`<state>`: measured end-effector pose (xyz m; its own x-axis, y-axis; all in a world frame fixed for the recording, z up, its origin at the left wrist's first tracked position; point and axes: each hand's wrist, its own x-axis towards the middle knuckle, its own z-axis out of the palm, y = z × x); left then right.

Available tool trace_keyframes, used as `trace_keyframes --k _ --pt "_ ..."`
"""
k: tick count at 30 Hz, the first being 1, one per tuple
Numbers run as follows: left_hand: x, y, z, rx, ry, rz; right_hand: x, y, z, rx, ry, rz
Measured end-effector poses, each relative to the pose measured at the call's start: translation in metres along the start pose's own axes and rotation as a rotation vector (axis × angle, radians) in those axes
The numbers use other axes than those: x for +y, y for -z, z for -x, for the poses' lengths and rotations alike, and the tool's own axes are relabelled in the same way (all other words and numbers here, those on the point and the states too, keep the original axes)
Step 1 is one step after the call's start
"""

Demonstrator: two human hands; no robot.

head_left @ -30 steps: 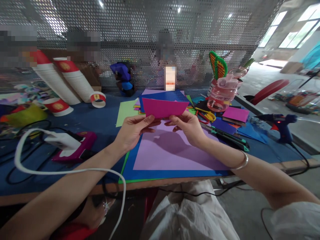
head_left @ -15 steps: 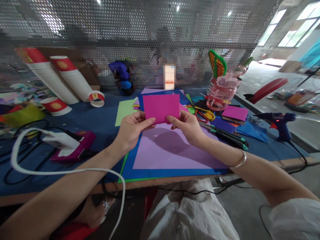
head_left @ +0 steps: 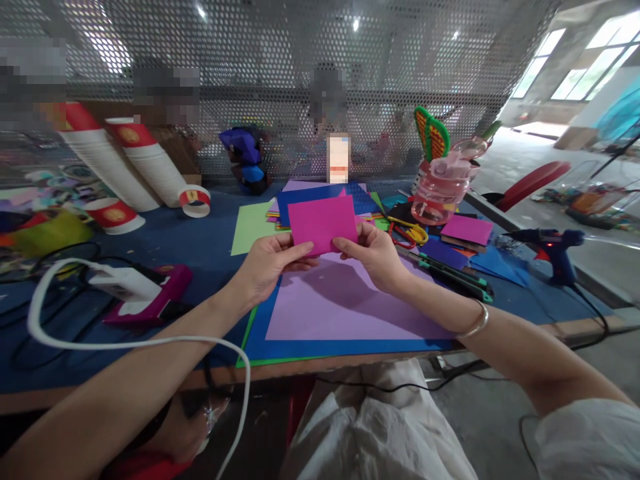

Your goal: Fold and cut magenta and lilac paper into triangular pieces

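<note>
Above the bench, in the head view, both hands hold a magenta paper rectangle up in the air over a lilac sheet. Left hand pinches the paper's lower left corner between thumb and fingers; right hand pinches its lower right edge the same way, with a silver bangle on that wrist. The paper stands nearly upright, its face turned toward the camera. Under the lilac sheet lies a blue sheet with a green edge showing beneath it. Behind the paper sits a stack of coloured sheets. Yellow-handled scissors lie just right of the right hand, near a pink plastic bottle. A blue glue gun rests well apart at the right. On the left, a white adapter lies on a pink device, and paper-cup stacks lean farther back. A perforated metal screen closes off the far side.
</note>
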<state>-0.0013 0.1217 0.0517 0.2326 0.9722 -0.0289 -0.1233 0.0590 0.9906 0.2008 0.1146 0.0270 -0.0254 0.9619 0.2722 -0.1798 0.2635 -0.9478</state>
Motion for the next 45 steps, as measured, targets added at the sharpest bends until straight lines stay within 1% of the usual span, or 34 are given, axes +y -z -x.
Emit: trace_keyframes --k 4,8,11,14,17,20,22,26,31,35,41,45 --pt "0.0010 -0.0008 0.0001 -0.001 -0.001 0.009 -0.0009 -0.0013 0.0009 0.000 0.003 0.006" --pt "0.0011 0.0007 -0.0018 -0.019 0.032 -0.011 -0.0015 -0.0012 0.0011 0.014 0.008 0.021" --pt "0.0003 0.0030 -0.0035 -0.055 0.095 -0.061 -0.0009 -0.0004 0.0013 0.015 0.012 0.033" --pt "-0.0016 0.0047 -0.0043 -0.119 0.144 -0.143 -0.0005 -0.0001 0.0015 0.012 0.016 0.054" --pt "-0.0030 0.0050 -0.0037 -0.145 0.102 -0.184 -0.0022 -0.0018 0.0020 0.012 0.006 0.056" --pt "-0.0023 0.0044 -0.0025 -0.126 0.023 -0.171 -0.0054 -0.0047 0.0029 -0.003 0.000 0.017" --pt "-0.0007 0.0039 -0.0022 -0.116 -0.005 -0.160 -0.0067 -0.0057 0.0031 -0.011 -0.017 -0.016" --pt "0.0021 0.0039 -0.0042 -0.081 -0.013 -0.145 -0.0055 -0.0031 0.0013 -0.010 -0.096 -0.068" --pt "0.0015 0.0047 -0.0072 -0.053 -0.011 -0.135 -0.0052 0.0015 -0.0020 -0.002 -0.150 -0.041" --pt "0.0007 0.0049 -0.0073 -0.050 -0.016 -0.145 -0.0066 0.0016 -0.0030 0.025 -0.154 -0.038" --pt "0.0016 0.0053 -0.0079 -0.037 -0.020 -0.154 -0.0050 0.0025 -0.0038 0.022 -0.128 -0.059" --pt "0.0017 0.0055 -0.0077 -0.046 -0.012 -0.155 -0.0035 0.0035 -0.0043 0.012 -0.085 -0.003"
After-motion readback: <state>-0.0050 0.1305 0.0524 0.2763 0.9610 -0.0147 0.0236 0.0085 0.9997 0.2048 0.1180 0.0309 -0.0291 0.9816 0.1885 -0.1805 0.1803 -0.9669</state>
